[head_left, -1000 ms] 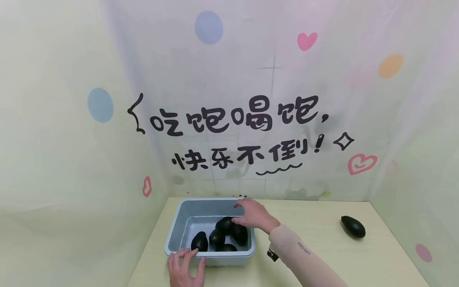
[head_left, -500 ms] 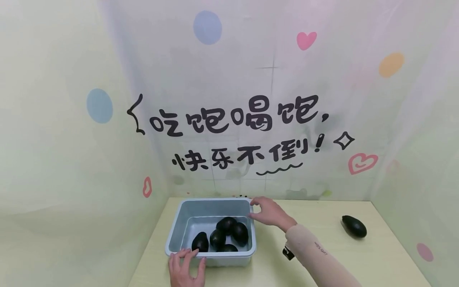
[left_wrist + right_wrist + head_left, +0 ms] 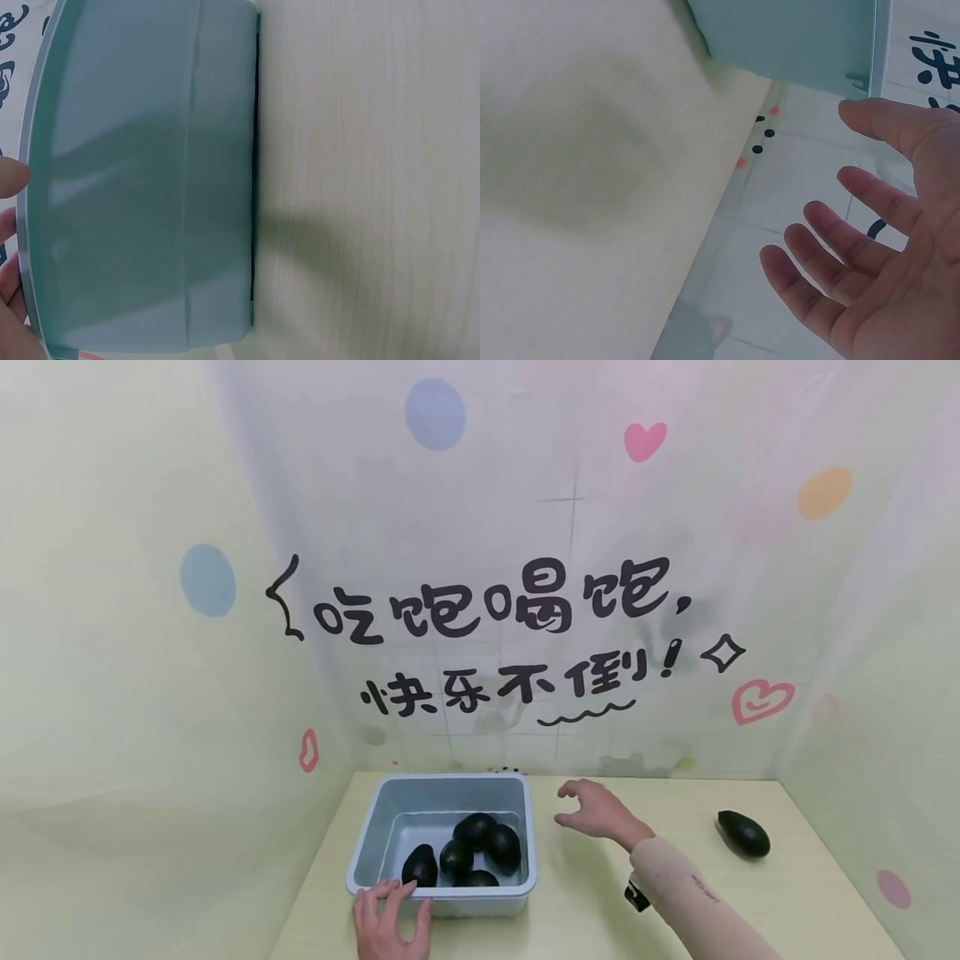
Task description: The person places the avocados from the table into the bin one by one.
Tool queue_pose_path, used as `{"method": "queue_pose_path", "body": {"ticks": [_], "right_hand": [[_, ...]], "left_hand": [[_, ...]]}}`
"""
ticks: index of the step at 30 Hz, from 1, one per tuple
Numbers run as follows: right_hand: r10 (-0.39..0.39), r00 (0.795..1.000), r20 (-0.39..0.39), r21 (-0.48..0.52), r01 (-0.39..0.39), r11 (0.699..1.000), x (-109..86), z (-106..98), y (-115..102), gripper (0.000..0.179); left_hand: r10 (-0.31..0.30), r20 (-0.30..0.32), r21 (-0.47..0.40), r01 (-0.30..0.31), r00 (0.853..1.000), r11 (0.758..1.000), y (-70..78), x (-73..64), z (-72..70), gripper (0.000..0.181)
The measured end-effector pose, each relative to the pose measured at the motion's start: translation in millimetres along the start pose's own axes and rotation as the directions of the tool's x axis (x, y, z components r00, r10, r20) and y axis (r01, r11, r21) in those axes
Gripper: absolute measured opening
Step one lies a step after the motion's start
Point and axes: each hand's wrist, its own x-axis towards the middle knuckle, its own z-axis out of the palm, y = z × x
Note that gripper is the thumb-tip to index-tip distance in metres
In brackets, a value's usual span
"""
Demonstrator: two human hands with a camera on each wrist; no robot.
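A blue-grey plastic bin (image 3: 371, 827) stands on the table, its outer wall (image 3: 142, 180) filling much of the left wrist view. Inside it lie several dark avocados (image 3: 476, 831), smooth and rounded. My left hand (image 3: 390, 931) holds the bin's front rim near the left corner; the thumb is on the outside and the fingers are over the rim. To the right of the bin my right hand (image 3: 600, 810) hovers above the table, its fingers spread and loosely bent (image 3: 810, 285), with nothing in them. Another dark avocado (image 3: 744, 835) lies alone at the far right.
The pale wooden table (image 3: 585, 893) meets a printed curtain (image 3: 480, 527) at its back edge. Curtain sides also rise at left and right. A small black object (image 3: 637, 896) shows under the right sleeve.
My right hand has moved from over the avocados in the bin, past its right rim, to the space on the right. My left hand keeps its place on the front rim.
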Motion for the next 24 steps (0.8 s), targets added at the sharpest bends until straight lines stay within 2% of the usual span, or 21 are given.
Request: {"method": "queue_pose_path", "body": {"ticks": [8, 17, 24], "right_hand": [[0.045, 0.999, 0.011, 0.024, -0.045, 0.999, -9.1, -1, 16, 0.041], [0.060, 0.998, 0.013, 0.040, -0.061, 0.997, -19.9, -2, 32, 0.042], [0.084, 0.997, 0.001, 0.031, -0.083, 0.996, -26.5, -9, 45, 0.042]], "left_hand": [[0.001, 0.005, -0.009, -0.001, 1.000, 1.000, 0.9, 0.2, -1.4, 0.033], [-0.119, 0.082, 0.062, 0.114, 0.990, 0.992, 8.3, 0.1, -3.5, 0.035], [-0.112, 0.077, 0.061, 0.107, 0.991, 0.992, 9.4, 1.1, -5.4, 0.035]]}}
